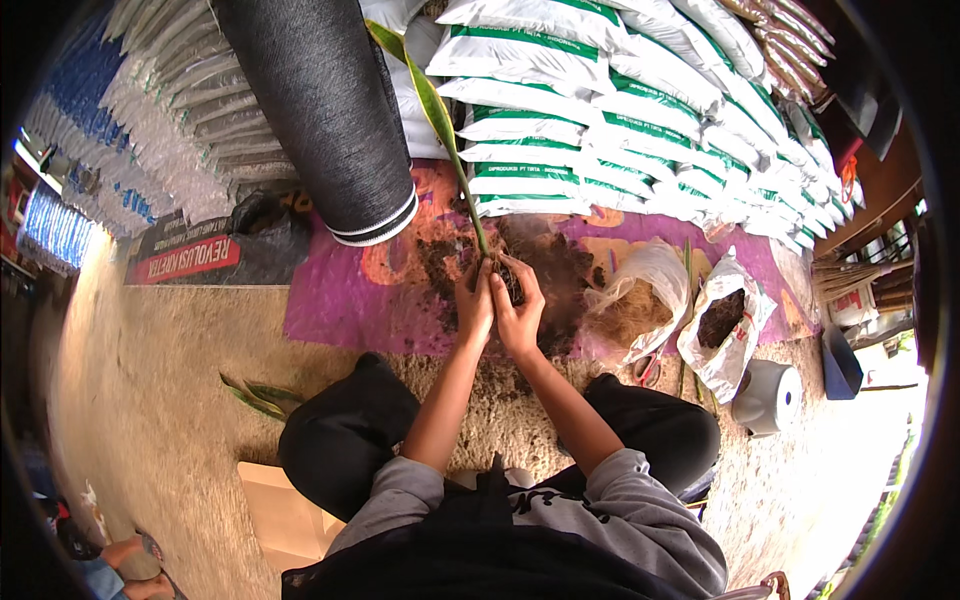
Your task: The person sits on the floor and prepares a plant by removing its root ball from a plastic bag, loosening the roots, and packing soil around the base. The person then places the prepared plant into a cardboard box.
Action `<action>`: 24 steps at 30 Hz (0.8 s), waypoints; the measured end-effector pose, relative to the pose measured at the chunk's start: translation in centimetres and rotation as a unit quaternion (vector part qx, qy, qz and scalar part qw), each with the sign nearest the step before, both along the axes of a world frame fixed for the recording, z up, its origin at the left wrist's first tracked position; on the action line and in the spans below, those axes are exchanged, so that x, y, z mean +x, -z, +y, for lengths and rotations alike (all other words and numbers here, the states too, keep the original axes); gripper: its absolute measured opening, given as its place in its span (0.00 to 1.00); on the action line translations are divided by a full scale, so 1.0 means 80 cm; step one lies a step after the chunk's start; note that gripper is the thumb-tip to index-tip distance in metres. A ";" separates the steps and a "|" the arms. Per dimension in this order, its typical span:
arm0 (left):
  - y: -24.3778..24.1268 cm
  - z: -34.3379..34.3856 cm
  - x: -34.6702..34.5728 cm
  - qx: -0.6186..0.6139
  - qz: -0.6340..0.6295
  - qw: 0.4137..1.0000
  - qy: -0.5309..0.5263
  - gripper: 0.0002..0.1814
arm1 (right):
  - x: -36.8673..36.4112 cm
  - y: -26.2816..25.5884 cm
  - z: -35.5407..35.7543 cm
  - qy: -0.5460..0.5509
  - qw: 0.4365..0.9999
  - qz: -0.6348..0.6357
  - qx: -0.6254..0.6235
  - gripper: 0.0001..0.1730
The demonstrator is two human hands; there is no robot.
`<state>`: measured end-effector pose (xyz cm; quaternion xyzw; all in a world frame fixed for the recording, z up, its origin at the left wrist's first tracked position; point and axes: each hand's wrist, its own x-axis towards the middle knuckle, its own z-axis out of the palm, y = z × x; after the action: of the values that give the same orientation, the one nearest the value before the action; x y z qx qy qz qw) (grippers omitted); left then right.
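Observation:
Both my hands are cupped around the roots of a snake plant (433, 105), fingertips close together. My left hand (474, 306) grips the base from the left, and my right hand (521, 306) closes on the root clump (511, 285) from the right. A tall, yellow-edged leaf rises from between them and leans to the upper left. Under and around the hands, dark loose soil (559, 259) lies spread over a purple printed banner (330, 315). My palms hide part of the roots.
Right of me are a plastic bag of brown fibre (637, 311), a white sack of dark soil (721, 319), red-handled scissors (646, 370) and a blue dustpan (840, 364). A black mesh roll (322, 120) stands before stacked white-green bags (525, 154). Leaves (259, 396) lie left; a person's feet (139, 566) show lower left.

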<state>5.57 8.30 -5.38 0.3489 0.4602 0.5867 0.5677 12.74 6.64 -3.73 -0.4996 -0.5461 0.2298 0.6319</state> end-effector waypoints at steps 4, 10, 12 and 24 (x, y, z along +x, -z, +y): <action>0.010 0.004 0.000 -0.037 -0.140 0.989 -0.039 0.21 | -0.005 0.006 0.000 -0.011 1.000 -0.015 0.013 0.15; 0.027 0.008 -0.012 0.036 -0.008 0.999 -0.033 0.20 | -0.011 0.016 -0.004 -0.020 0.997 -0.074 0.019 0.16; 0.024 0.006 -0.010 0.033 -0.001 0.999 -0.036 0.20 | -0.011 0.021 -0.004 -0.024 0.996 -0.080 0.015 0.17; -0.004 -0.003 -0.008 -0.008 -0.092 0.995 -0.036 0.11 | -0.009 0.018 -0.011 -0.071 0.990 -0.124 -0.003 0.28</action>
<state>4.92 8.09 -5.05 0.2727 0.4230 0.6324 0.5889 12.05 5.79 -5.17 -0.4861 -0.6536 0.2116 0.5401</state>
